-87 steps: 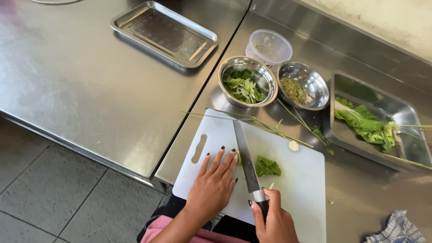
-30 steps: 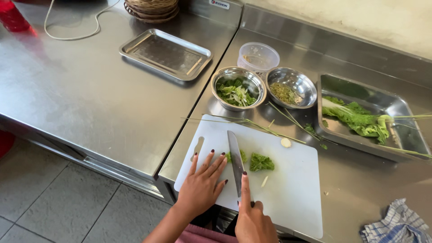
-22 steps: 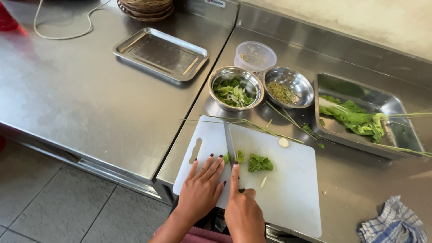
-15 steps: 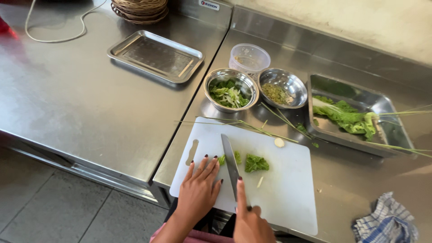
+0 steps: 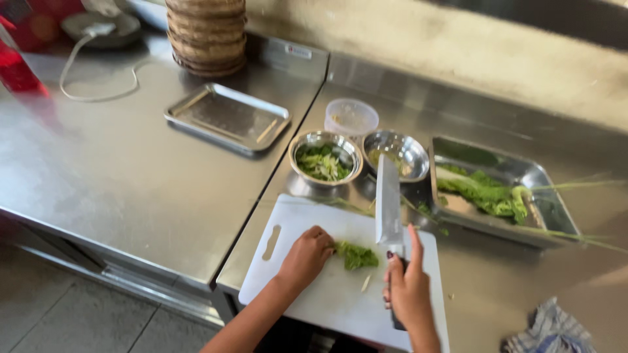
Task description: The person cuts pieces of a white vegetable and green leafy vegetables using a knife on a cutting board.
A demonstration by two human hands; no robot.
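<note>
Steel counters (image 5: 131, 189) fill most of the view, two of them butted side by side, with a white cutting board (image 5: 327, 294) lying at the near edge of the right-hand one. A large metal tray (image 5: 497, 163) stands to the board's far right, holding green leaves (image 5: 487, 196) with long stems trailing over its rim. An emptier flat tray (image 5: 226, 117) sits on the left counter, and behind it a stack of woven baskets (image 5: 206, 33). Two steel bowls stand just beyond the board: one with chopped greens (image 5: 325, 157), and a second bowl (image 5: 396, 153) beside it, partly hidden by the knife blade. A clear plastic tub (image 5: 351, 116) stands behind them. A checked cloth (image 5: 546, 330) lies crumpled at the near right.

On the board, the right hand (image 5: 409, 291) is clenched around the handle of a broad knife (image 5: 388, 206), forefinger stretched up along the blade's spine; the blade points away from the person, over the board's far edge. The left hand (image 5: 306, 256) rests with fingers curled, their tips pressing on a small heap of greens (image 5: 356, 256) at the board's middle, between the two hands.
</note>
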